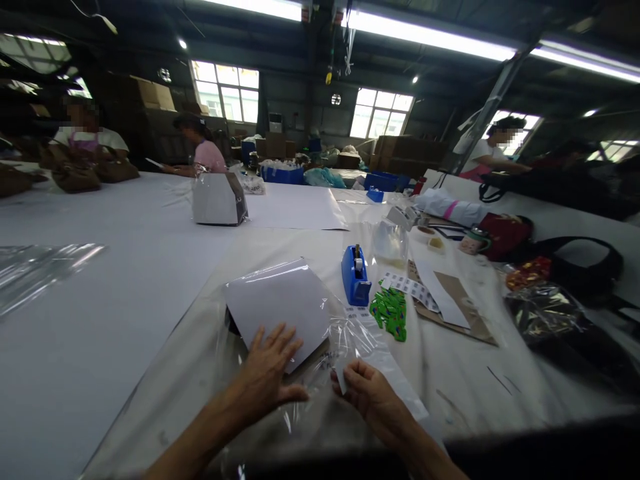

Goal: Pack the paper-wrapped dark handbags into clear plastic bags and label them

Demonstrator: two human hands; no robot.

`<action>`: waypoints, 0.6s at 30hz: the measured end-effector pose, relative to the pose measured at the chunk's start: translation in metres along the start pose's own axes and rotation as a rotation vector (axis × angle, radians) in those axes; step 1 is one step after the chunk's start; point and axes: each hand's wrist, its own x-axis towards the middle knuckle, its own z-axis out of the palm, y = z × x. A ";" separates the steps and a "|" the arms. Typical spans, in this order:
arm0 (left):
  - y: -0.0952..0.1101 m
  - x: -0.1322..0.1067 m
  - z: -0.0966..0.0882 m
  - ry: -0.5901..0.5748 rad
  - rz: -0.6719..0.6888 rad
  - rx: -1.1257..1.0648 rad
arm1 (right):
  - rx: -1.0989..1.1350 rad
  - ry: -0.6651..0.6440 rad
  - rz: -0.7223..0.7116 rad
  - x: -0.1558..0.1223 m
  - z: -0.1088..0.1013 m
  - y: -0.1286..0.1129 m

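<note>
The left grip [273, 370] lies spread on a wrapped package [285, 303], likely light, slippery, best edge-held; right grip [363, 390] pinches a pale slip [341, 375].

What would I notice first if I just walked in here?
Probably the bright blue tape dispenser on the white table, with green things just right of it. Nearer, the left hand spreads over a white package in clear plastic, while the right hand pinches a small pale piece.
</note>
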 end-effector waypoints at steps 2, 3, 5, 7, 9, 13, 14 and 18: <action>0.025 -0.007 0.014 0.001 0.007 -0.070 | 0.058 0.001 -0.025 0.001 0.000 0.001; 0.036 -0.009 0.022 0.045 -0.014 -0.080 | 0.072 -0.003 -0.035 0.001 0.000 0.000; 0.049 -0.011 0.034 0.131 -0.054 -0.048 | 0.081 -0.002 -0.045 -0.001 -0.002 -0.002; 0.053 -0.010 0.039 0.172 -0.081 0.001 | 0.059 0.011 -0.047 -0.004 -0.003 -0.004; 0.051 -0.009 0.040 0.187 -0.100 -0.007 | -0.027 0.004 -0.058 -0.008 -0.002 -0.005; 0.046 -0.008 0.036 0.214 -0.134 -0.136 | -0.349 -0.069 -0.165 -0.018 0.006 -0.001; 0.046 -0.009 0.036 0.200 -0.138 -0.151 | -0.424 -0.081 -0.232 -0.020 0.008 0.000; 0.047 -0.013 0.036 0.110 -0.170 -0.299 | -0.662 -0.133 -0.565 -0.020 0.016 0.003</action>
